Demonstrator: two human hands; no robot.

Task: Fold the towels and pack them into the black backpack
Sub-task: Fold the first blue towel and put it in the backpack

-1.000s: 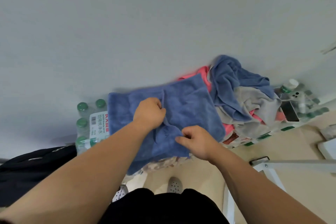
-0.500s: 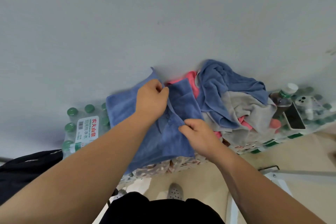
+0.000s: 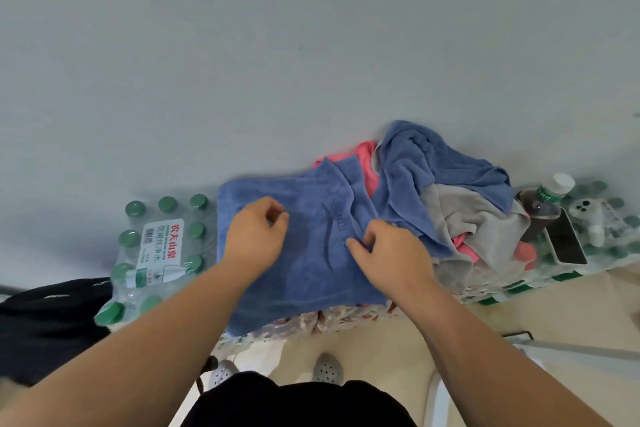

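Note:
A blue towel (image 3: 304,253) lies folded flat on top of packs of bottled water against the wall. My left hand (image 3: 256,236) hovers over its left part with the fingers loosely curled and nothing in them. My right hand (image 3: 388,253) rests on the towel's right part and pinches a crease of the cloth. To the right is a loose pile of towels (image 3: 450,204), blue, grey and pink. The black backpack (image 3: 52,315) lies at the lower left, partly cut off by the frame's edge.
A shrink-wrapped pack of green-capped water bottles (image 3: 159,246) stands left of the towel. On the right are a brown drink bottle (image 3: 540,204), a phone (image 3: 568,239) and a white metal frame (image 3: 571,350). My feet stand on the beige floor below.
The raised flap of the blue towel has been laid down, so it now lies flat. My left hand has let go and moved left; my right hand has stayed on the cloth.

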